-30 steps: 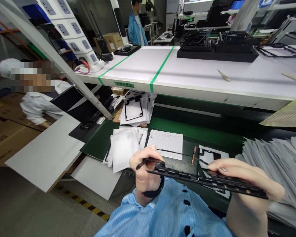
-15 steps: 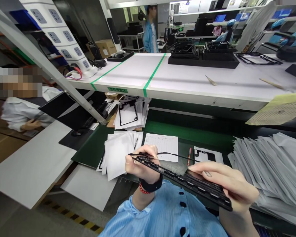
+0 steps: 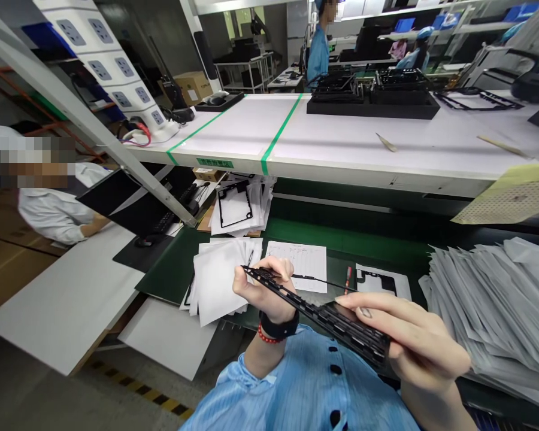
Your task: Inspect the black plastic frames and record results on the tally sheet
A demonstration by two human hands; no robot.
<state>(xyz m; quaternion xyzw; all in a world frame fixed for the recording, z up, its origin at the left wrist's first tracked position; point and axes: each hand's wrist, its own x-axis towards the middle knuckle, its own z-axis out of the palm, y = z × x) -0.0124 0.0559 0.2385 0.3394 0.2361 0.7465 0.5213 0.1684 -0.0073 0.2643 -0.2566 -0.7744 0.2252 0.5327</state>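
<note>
Black perforated frame (image 3: 317, 317) held above a green bench mat (image 3: 341, 236), the fingers of the left hand (image 3: 263, 290) and right hand (image 3: 413, 335) closed on it. Beyond the left fingers: one white sheet stack (image 3: 215, 281), one ruled form (image 3: 296, 263). Beyond the right fingers: one red marker (image 3: 348, 280), one grey film pile (image 3: 480, 305). Factory room, white shelf (image 3: 332, 137) above. Nearly level earlier, the frame now slopes down rightward.

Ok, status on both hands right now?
Left hand pinching black slotted frame near one end; right hand gripping its other end. White paper sheets under left hand; grey sheet stack beside right hand.
</note>
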